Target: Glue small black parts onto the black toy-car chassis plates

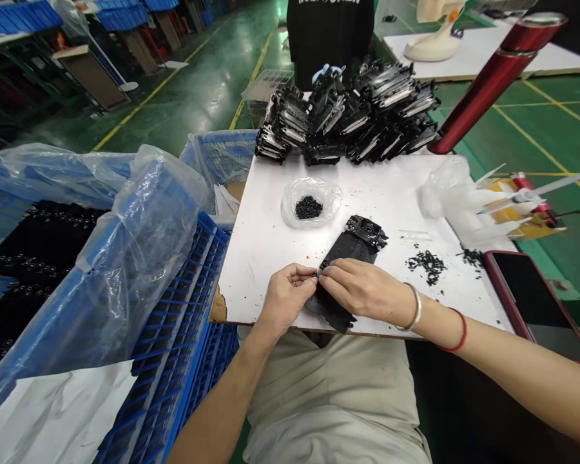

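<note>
A long black plastic chassis-like part [344, 250] lies slantwise on the white tabletop, its near end at the front edge. My left hand [290, 293] is at its left side, thumb and forefinger pinched on a tiny dark piece too small to name. Across the part reaches my right hand [355, 287], fingers bent together at the same spot; what they hold, if anything, is hidden. Behind my hands sits a clear plastic bag [290, 209] with small black pieces [308, 207] inside. More loose black pieces [428, 265] are scattered to the right.
Stacked black parts [348, 116] line the table's back edge beside a red post [497, 84]. White-tipped bottles [493, 206] and a phone [536, 303] are at right. Plastic-lined blue crates [140, 212] stand left, one containing black parts [43, 251]. A person in black [328, 32] is beyond.
</note>
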Motion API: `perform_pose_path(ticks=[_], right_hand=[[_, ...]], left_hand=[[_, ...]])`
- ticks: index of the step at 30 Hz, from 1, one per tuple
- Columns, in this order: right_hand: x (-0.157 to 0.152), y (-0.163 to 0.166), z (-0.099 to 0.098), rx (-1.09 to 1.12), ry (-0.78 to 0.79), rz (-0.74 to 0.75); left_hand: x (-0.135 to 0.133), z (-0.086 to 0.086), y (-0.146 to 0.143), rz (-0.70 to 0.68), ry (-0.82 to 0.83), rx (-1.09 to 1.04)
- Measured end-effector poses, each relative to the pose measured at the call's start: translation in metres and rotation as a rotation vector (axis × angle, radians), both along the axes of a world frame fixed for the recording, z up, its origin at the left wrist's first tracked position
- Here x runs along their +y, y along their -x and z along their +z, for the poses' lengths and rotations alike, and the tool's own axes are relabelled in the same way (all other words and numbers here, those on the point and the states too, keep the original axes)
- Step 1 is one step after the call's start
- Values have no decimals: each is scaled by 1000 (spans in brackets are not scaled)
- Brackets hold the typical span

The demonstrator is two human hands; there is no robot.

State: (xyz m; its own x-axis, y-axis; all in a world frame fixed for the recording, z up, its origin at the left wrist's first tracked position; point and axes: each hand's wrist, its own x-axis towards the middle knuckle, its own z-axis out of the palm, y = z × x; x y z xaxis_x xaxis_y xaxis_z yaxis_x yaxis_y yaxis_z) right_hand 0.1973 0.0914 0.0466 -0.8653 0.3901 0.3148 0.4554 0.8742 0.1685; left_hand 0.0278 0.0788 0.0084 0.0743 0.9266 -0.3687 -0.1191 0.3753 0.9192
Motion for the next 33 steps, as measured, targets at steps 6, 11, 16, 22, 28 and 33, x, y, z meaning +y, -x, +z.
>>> perform_pose_path(ticks=[6,11,16,22,28,33], right_hand=[[-10,-12,10,151,116,-120],[-47,-39,9,549,311,-454],[-84,-52,-8,798,568,-792],[-98,-41,-16,1050,972,-804],[-96,-37,-15,1199,1072,-802],[-96,-39,-21,1264,1165,-805]], left_hand=[[-9,3,5,20,7,-40],[-25,10,17,91,112,-145],[-39,7,22,130,69,-185],[-51,0,17,102,-10,-159],[-61,1,14,54,-147,-55],[-66,3,10,13,-214,2]])
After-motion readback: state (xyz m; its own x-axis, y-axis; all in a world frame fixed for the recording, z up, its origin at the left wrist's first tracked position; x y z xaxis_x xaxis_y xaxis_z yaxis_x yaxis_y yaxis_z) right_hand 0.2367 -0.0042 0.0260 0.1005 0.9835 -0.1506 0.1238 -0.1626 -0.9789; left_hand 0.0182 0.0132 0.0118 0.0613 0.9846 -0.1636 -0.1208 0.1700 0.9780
